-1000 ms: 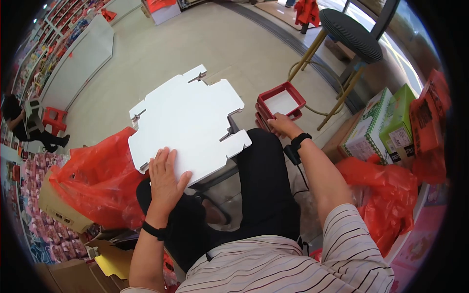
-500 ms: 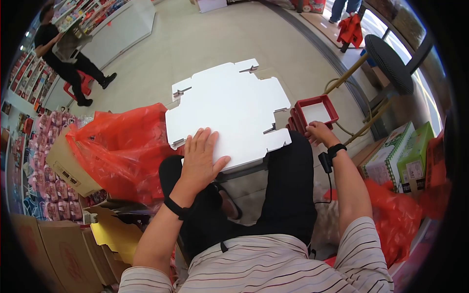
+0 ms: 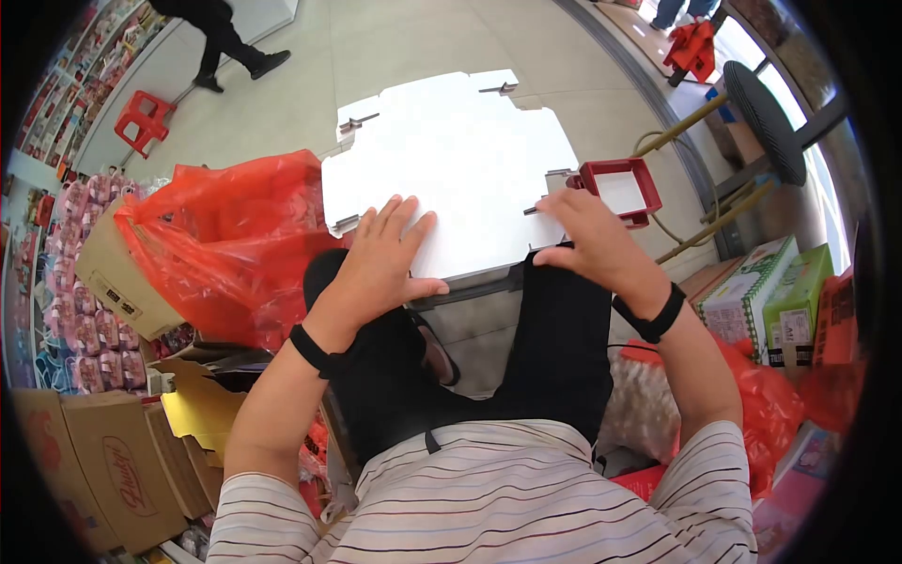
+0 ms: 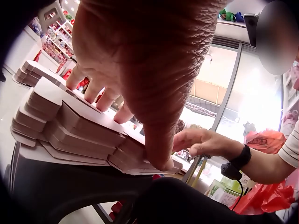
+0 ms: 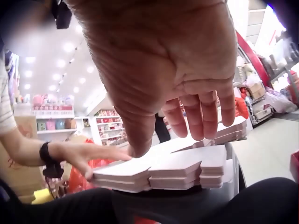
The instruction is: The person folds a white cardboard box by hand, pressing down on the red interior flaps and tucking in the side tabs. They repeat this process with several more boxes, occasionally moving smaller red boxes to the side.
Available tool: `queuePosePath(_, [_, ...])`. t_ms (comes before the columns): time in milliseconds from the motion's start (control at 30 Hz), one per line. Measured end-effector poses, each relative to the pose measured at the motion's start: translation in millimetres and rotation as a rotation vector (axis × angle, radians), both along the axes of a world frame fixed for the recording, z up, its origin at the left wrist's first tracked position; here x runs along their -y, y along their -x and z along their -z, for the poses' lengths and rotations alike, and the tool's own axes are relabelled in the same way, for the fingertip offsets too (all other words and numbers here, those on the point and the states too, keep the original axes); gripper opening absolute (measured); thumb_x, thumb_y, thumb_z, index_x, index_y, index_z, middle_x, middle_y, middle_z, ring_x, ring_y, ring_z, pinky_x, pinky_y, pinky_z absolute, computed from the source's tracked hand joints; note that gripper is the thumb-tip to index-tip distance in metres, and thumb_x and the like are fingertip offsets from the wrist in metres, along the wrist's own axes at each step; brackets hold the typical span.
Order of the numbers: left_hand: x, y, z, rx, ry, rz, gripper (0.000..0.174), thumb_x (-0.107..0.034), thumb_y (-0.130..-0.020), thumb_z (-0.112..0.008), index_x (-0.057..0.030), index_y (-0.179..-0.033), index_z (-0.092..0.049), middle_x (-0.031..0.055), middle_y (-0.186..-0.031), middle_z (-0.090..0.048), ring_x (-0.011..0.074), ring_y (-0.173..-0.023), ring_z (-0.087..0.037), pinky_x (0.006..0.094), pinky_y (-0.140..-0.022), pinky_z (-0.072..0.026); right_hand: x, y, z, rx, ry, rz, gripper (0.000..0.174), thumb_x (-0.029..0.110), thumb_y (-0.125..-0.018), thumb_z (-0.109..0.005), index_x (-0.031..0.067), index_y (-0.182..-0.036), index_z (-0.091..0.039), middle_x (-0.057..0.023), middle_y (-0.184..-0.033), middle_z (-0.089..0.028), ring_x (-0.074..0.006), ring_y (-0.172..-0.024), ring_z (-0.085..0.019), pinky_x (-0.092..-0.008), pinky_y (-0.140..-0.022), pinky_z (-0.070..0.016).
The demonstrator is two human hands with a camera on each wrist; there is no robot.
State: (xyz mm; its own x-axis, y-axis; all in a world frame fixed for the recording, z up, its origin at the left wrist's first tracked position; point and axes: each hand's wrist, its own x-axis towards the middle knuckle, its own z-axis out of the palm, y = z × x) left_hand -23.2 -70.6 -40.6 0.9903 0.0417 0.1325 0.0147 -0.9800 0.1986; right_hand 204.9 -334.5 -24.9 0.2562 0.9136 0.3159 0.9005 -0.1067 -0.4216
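Observation:
A stack of flat white die-cut box blanks (image 3: 451,169) lies on a dark plastic stool (image 4: 70,182) between the knees. My left hand (image 3: 376,258) rests on the stack's near left part, fingers spread and straight, thumb at the near edge. Over the near right corner is my right hand (image 3: 601,240), its fingers extended across the notched flaps and its thumb at the edge. Several layers of the blanks (image 5: 175,170) show edge-on in the right wrist view. Just beyond the right hand stands a red box tray (image 3: 620,188) with a white inside.
A red plastic bag (image 3: 235,244) bulges left of the stack beside a brown carton (image 3: 122,273). Green and white boxes (image 3: 752,291) stand at right, near a round-seated stool (image 3: 763,122). A red stool (image 3: 143,122) and a walking person's legs (image 3: 221,42) are far left.
My right hand has left the red box tray and come left onto the blanks. The left hand stays on the stack. The person in the background has moved right, and the view has shifted.

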Motion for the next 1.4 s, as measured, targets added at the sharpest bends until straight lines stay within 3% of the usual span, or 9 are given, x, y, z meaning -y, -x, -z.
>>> queuePosePath(100, [-2.2, 1.1, -1.4, -0.003, 0.014, 0.005, 0.092, -0.056, -0.081, -0.085, -0.0056, -0.151, -0.054, 0.0238, -0.159, -0.045, 0.0452, -0.152, -0.038, 0.0597, -0.124, -0.0311, -8.5, 14.2, -0.1, 0.067, 0.058, 0.058, 0.070, 0.030, -0.069, -0.094, -0.0001, -0.125, -0.065, -0.0187, -0.121, -0.065, -0.0388, -0.115, -0.061, -0.0480, -0.100, -0.0496])
queuePosePath(200, [-4.2, 1.8, -4.6, 0.010, 0.041, 0.016, 0.080, -0.053, -0.087, -0.081, -0.0054, -0.147, -0.059, 0.0253, -0.156, -0.048, 0.0459, -0.150, -0.041, 0.0577, -0.123, -0.0331, -14.2, 21.3, -4.2, 0.190, 0.001, 0.079, 0.070, 0.029, -0.067, -0.095, 0.0006, -0.125, -0.066, -0.0196, -0.121, -0.064, -0.0398, -0.116, -0.061, -0.0491, -0.099, -0.0495])
queuePosePath(333, [-11.9, -1.1, -5.3, 0.047, 0.144, 0.060, 0.050, -0.041, -0.099, -0.073, -0.0075, -0.136, -0.069, 0.0234, -0.150, -0.057, 0.0473, -0.146, -0.046, 0.0544, -0.120, -0.0373, -23.5, 20.1, -1.8, 0.126, -0.057, -0.027, 0.053, 0.021, -0.077, -0.089, 0.0018, -0.122, -0.067, -0.0168, -0.119, -0.066, -0.0383, -0.113, -0.063, -0.0472, -0.096, -0.0515])
queuePosePath(433, [-20.2, -6.8, -10.3, 0.108, 0.211, 0.116, 0.031, -0.032, -0.104, -0.068, -0.0067, -0.121, -0.074, 0.0205, -0.132, -0.068, 0.0434, -0.129, -0.061, 0.0484, -0.107, -0.0480, -35.3, 16.5, 0.1, 0.040, 0.015, -0.042, 0.036, 0.015, -0.085, -0.082, 0.0036, -0.117, -0.070, -0.0148, -0.114, -0.068, -0.0368, -0.107, -0.065, -0.0443, -0.090, -0.0538])
queuePosePath(533, [-26.6, -21.3, -27.9, -0.116, 0.412, -0.072, 0.026, -0.029, -0.105, -0.066, -0.0041, -0.110, -0.073, 0.0184, -0.109, -0.072, 0.0391, -0.106, -0.068, 0.0446, -0.092, -0.0536, -52.3, -2.1, 2.0, -0.045, 0.069, -0.002, 0.022, 0.017, -0.092, -0.076, 0.0028, -0.109, -0.071, -0.0149, -0.101, -0.069, -0.0379, -0.096, -0.066, -0.0446, -0.083, -0.0534])
queuePosePath(567, [-28.6, -23.4, -20.6, 0.008, 0.371, -0.070, 0.029, -0.031, -0.104, -0.066, -0.0020, -0.104, -0.071, 0.0187, -0.093, -0.069, 0.0379, -0.089, -0.067, 0.0449, -0.081, -0.0535, -58.4, -8.9, 0.5, -0.074, 0.098, 0.013, 0.022, 0.019, -0.093, -0.075, 0.0021, -0.106, -0.071, -0.0155, -0.098, -0.068, -0.0388, -0.094, -0.066, -0.0452, -0.082, -0.0528])
queuePosePath(633, [-28.4, -30.9, -30.8, -0.086, 0.270, -0.145, 0.032, -0.034, -0.104, -0.065, -0.0030, -0.100, -0.072, 0.0176, -0.095, -0.072, 0.0376, -0.095, -0.068, 0.0473, -0.082, -0.0542, -68.3, -16.0, -2.6, -0.168, 0.125, 0.065, 0.031, 0.030, -0.097, -0.073, -0.0006, -0.099, -0.072, -0.0188, -0.091, -0.069, -0.0399, -0.093, -0.066, -0.0470, -0.084, -0.0534])
queuePosePath(867, [-45.2, -46.5, -21.9, -0.141, 0.241, -0.185, 0.033, -0.037, -0.103, -0.063, -0.0066, -0.106, -0.076, 0.0161, -0.103, -0.067, 0.0360, -0.098, -0.067, 0.0469, -0.084, -0.0544, -90.6, -38.4, -2.9, -0.291, 0.345, 0.079, 0.031, 0.030, -0.097, -0.074, -0.0006, -0.100, -0.069, -0.0164, -0.091, -0.063, -0.0324, -0.087, -0.063, -0.0413, -0.079, -0.0497])
queuePosePath(1400, [-43.7, -61.8, -27.3, -0.321, 0.212, -0.269, 0.038, -0.039, -0.106, -0.059, -0.0047, -0.110, -0.075, 0.0163, -0.107, -0.061, 0.0330, -0.097, -0.064, 0.0418, -0.086, -0.0518, -99.2, -36.2, 6.9, -0.098, 0.346, 0.090, 0.030, 0.031, -0.099, -0.071, 0.0020, -0.104, -0.072, -0.0181, -0.095, -0.063, -0.0361, -0.093, -0.064, -0.0443, -0.084, -0.0508])
